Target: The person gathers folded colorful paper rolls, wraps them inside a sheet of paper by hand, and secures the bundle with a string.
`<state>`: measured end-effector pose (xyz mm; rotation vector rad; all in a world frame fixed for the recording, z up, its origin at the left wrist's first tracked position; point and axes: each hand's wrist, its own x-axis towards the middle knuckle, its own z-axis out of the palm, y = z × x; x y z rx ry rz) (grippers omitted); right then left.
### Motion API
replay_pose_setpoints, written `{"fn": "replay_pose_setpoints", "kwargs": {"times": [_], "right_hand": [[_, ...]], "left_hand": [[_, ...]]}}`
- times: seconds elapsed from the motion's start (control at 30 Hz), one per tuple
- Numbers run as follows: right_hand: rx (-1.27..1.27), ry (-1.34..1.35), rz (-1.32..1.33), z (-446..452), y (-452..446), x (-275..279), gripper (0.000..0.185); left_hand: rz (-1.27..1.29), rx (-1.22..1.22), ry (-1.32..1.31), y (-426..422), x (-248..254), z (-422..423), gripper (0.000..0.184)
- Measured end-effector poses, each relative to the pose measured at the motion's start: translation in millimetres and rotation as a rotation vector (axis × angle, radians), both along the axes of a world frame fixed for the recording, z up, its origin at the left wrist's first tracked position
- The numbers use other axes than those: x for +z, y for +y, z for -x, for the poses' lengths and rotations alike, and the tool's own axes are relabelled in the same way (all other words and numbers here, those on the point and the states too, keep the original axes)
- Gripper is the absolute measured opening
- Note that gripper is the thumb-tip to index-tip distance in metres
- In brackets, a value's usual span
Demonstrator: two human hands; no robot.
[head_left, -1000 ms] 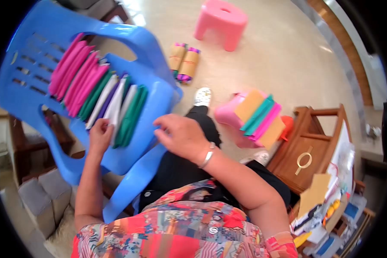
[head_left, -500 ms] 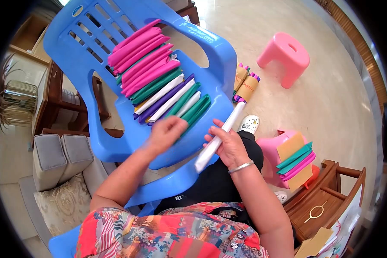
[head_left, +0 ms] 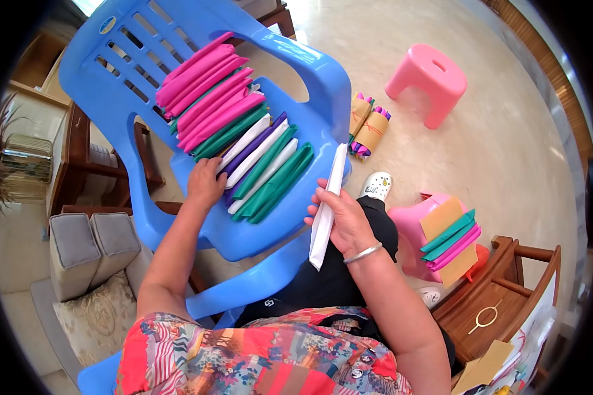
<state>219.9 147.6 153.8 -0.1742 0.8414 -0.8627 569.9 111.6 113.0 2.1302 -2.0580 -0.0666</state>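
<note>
A blue plastic chair [head_left: 237,234] holds a row of folded bundles: pink ones [head_left: 201,72] toward the backrest, then green, white and purple ones, with green ones [head_left: 280,184] nearest the front edge. My left hand [head_left: 206,182] is at the row's near side, its fingers closed at the ends of the white and purple bundles; what they grip, if anything, is too small to tell. My right hand [head_left: 339,220], with a silver bangle at the wrist, holds a long white folded bundle [head_left: 328,204] between thumb and fingers, beside the chair's armrest.
On a pink stool [head_left: 408,224] lie green and pink bundles [head_left: 451,240] with brown card. Two card-wrapped rolls [head_left: 370,131] lie on the floor near another pink stool [head_left: 431,79]. A wooden piece of furniture [head_left: 484,309] stands at right, a grey sofa [head_left: 76,243] at left.
My left hand has moved left and up from the green bundles to the white and purple ones. My right hand still holds the white bundle, now tilted more upright. The view has shifted slightly.
</note>
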Motion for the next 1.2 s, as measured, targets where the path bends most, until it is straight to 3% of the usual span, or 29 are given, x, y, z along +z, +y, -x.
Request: {"fn": "replay_pose_setpoints", "kwargs": {"times": [0.17,0.37,0.47,0.5,0.67,0.7,0.77,0.93,1.0,1.07,1.17,1.2], "right_hand": [[-0.006,0.007,-0.01,-1.1,-1.1,-1.3,0.05],[-0.059,-0.015,-0.007,-1.9,-1.4,-5.1,0.046],[-0.111,-0.033,0.013,0.5,-3.5,1.9,0.046],[-0.122,-0.04,0.02,-0.3,-3.7,3.3,0.046],[-0.174,-0.058,0.064,-1.4,-2.2,5.4,0.052],[-0.217,-0.173,0.163,-3.6,-2.1,4.3,0.05],[-0.193,-0.128,0.153,0.0,-0.3,-1.0,0.051],[-0.192,0.026,0.065,-0.5,-0.2,8.6,0.056],[-0.185,0.014,0.055,1.2,-1.8,7.0,0.061],[-0.17,0.004,0.05,1.4,-0.6,7.2,0.063],[-0.153,-0.002,0.061,0.8,-0.9,7.4,0.062],[-0.151,-0.004,0.063,1.2,-0.9,6.9,0.062]], "left_hand": [[0.065,0.035,0.08,-2.1,-12.3,-10.6,0.026],[0.17,-0.023,0.152,11.7,15.2,1.1,0.019],[0.047,0.066,0.595,25.9,35.1,37.4,0.019],[-0.087,0.089,0.986,31.4,41.8,56.5,0.02],[-0.467,0.005,1.327,57.0,69.1,136.0,0.018],[-0.518,-0.053,1.274,59.8,67.7,144.2,0.019],[-0.692,-0.009,1.277,62.2,84.5,164.9,0.022],[-0.532,-0.083,1.172,55.0,78.2,155.9,0.023],[-0.201,-0.069,0.921,37.9,69.2,127.1,0.023],[-0.019,-0.06,0.443,19.9,64.1,88.4,0.027],[0.073,-0.054,0.054,6.2,28.7,26.5,0.039],[0.014,-0.011,0.067,4.2,27.5,19.1,0.043]]}}
